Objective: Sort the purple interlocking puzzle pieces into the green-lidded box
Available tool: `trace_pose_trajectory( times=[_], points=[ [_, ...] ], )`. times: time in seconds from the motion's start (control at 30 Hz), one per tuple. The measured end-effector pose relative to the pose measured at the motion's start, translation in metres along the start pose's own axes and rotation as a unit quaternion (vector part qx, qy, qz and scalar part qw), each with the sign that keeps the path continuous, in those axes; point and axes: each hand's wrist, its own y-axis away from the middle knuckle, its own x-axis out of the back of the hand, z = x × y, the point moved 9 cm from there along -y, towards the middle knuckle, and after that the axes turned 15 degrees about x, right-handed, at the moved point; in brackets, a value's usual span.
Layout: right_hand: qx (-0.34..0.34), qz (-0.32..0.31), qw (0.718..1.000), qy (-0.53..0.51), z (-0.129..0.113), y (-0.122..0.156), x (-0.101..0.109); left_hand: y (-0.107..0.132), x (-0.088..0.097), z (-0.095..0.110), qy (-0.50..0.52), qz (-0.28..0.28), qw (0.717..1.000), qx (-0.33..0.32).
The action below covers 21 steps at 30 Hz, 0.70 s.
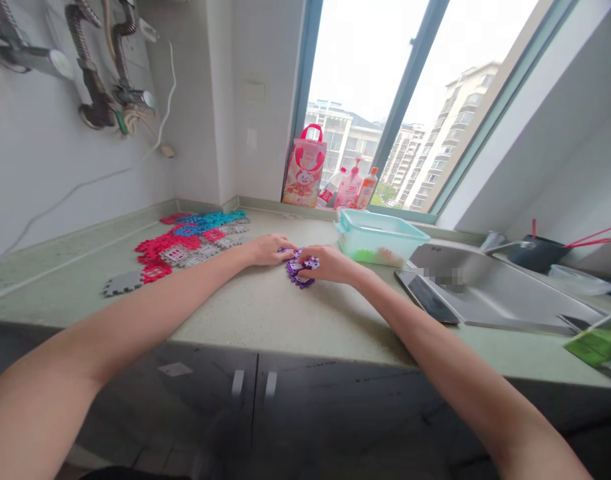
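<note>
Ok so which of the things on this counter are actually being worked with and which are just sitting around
In hand:
left hand
right hand
purple tiles, touched by both hands

Lying about:
red, blue and grey tiles, apart to the left
teal tub
sink
pink bag and bottles on the window sill

Daylight pours through a large dark-framed window [385,100] at one o'clock above a pale green speckled stone table [285,313]; apartment blocks stand outside, a stainless steel sink [490,293] lies at three o'clock, grey tiled walls [35,167] at ten.
</note>
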Motion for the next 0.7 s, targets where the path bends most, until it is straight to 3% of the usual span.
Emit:
trace_pose_trajectory(
  times=[0.43, 0.7],
  points=[
    [0.028, -0.046, 0.998, -0.031, -0.005, -0.001, -0.002, 0.005, 0.007, -0.003, 0.002, -0.024, 1.0, 0.011],
    [0.029, 0.073, 0.997, 0.024, 0.007, 0.01, 0.043, 0.009, 0.011, 0.0, 0.022, -0.037, 0.999, 0.021]
  ],
)
